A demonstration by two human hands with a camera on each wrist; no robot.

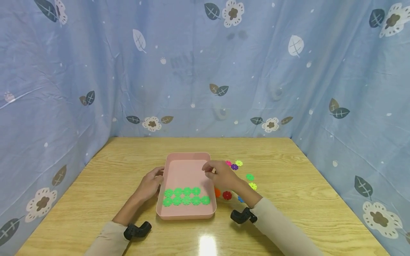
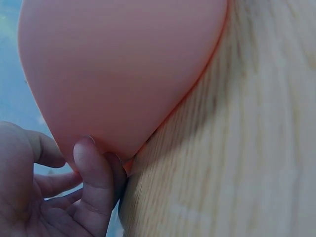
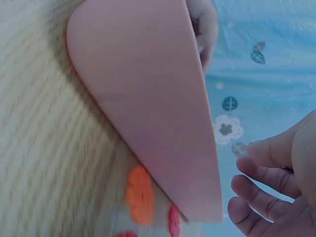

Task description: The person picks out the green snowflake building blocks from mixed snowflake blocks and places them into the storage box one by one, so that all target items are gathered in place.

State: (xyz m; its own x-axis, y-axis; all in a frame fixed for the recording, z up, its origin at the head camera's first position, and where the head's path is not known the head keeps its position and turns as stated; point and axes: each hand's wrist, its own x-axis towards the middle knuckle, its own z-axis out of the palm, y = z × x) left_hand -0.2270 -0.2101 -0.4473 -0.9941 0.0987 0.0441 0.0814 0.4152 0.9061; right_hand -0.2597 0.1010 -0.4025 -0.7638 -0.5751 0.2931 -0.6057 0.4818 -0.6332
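Observation:
A pink tray (image 1: 189,172) lies on the table with several green snowflake discs (image 1: 187,200) in two rows near its front edge. At its left side, my left hand (image 1: 150,183) holds the wall; the left wrist view shows thumb and fingers (image 2: 94,170) bent against the tray's end. My right hand (image 1: 221,174) hovers over the right rim, fingers loosely bent. In the right wrist view, nothing shows between the right hand's fingertips (image 3: 239,182), which are apart from the tray wall (image 3: 148,98).
Right of the tray lie loose snowflake discs: orange (image 1: 217,192), red (image 1: 227,195), blue (image 1: 241,199), yellow (image 1: 252,186), green (image 1: 250,177), purple (image 1: 234,166) and pink (image 1: 228,163). My right forearm partly covers this group. A patterned blue curtain (image 1: 192,71) encloses the wooden table (image 1: 128,153).

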